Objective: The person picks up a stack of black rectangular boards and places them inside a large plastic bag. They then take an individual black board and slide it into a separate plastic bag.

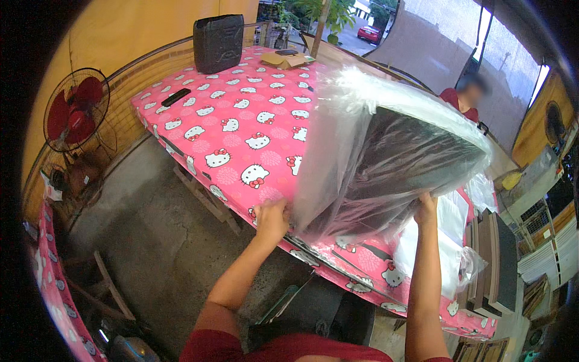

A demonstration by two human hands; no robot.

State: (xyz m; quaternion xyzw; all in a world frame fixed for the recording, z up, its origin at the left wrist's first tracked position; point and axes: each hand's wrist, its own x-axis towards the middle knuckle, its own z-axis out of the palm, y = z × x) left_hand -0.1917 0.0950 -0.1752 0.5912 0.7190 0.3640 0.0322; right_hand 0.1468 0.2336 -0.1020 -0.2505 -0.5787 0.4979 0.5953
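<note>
A large dark flat panel wrapped in clear plastic film [386, 157] is tilted up over a table covered with a pink cartoon-cat cloth [241, 127]. My left hand [271, 220] grips the panel's lower left edge through the film. My right hand [426, 208] holds its lower right edge from beneath. Loose clear plastic [458, 241] hangs below the panel on the right.
A black jerrycan [218, 42], a cardboard piece [284, 59] and a small black device [176, 96] lie on the table's far end. A red standing fan [75, 111] is at left. Stacked dark boards [491, 262] stand at right. Another person [464, 96] sits beyond the table.
</note>
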